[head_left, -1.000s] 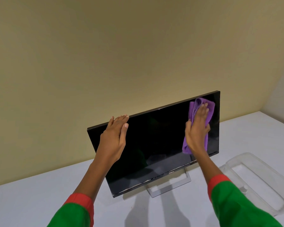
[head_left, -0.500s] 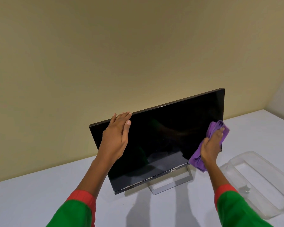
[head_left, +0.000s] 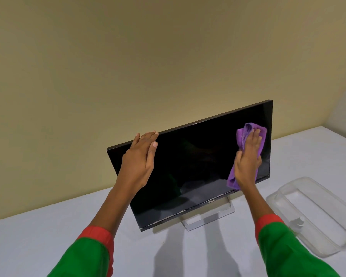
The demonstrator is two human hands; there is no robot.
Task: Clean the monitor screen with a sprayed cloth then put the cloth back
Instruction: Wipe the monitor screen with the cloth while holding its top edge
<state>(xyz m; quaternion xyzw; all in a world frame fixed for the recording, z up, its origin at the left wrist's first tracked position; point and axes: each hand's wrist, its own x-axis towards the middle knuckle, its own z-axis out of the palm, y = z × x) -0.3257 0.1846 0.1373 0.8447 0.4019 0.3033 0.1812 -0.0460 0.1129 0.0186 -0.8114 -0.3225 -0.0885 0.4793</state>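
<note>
The right hand point(head_left: 247, 162), fingers straight, is pressing the purple cloth point(head_left: 262, 134) flat on the right side of the black monitor point(head_left: 192, 166) that is standing on the white desk point(head_left: 48, 226), and the left hand point(head_left: 139, 162) is resting open on its top edge.

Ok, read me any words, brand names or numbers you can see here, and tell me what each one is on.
"DELL": on the bottom bezel of the monitor, near its middle, small but legible.
No text shows on the purple cloth.
No text shows on the clear plastic tray; the small white thing in it is too small to tell.
Nothing else in view carries writing.
</note>
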